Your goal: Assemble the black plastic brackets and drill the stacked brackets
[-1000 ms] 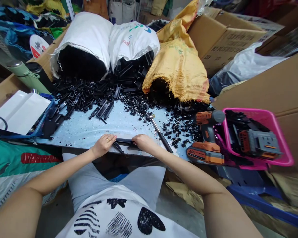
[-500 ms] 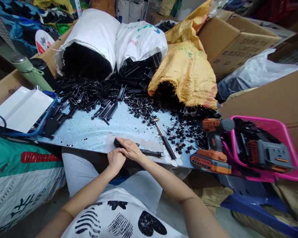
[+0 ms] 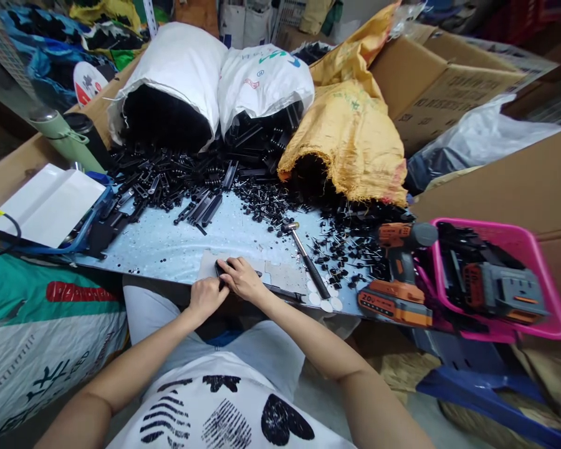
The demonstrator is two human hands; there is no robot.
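Observation:
Both my hands are together at the table's front edge, over a grey board point(image 3: 285, 274). My right hand point(image 3: 243, 279) is closed over a dark plastic part point(image 3: 220, 268), whose far end sticks out past the fingers. Close against it, my left hand point(image 3: 207, 296) is closed at the near side of the same part; its fingertips are partly hidden. A long thin black piece point(image 3: 285, 292) lies along the edge, to the right of my right hand. Further right rests a hammer point(image 3: 311, 265) with a black handle, beside several white discs point(image 3: 326, 304).
Black parts point(image 3: 163, 178) pile up before two white sacks point(image 3: 182, 56). Black-headed pins point(image 3: 343, 246) spread below a yellow sack point(image 3: 355, 137). At right stand an orange cordless drill point(image 3: 397, 293) and a pink basket point(image 3: 558, 305). A blue tray point(image 3: 86, 227) and green bottle point(image 3: 65, 140) are left.
My left hand has slid a little left and up, separating slightly from my right hand. The right hand has shifted slightly, staying on the black part. The view has moved a little.

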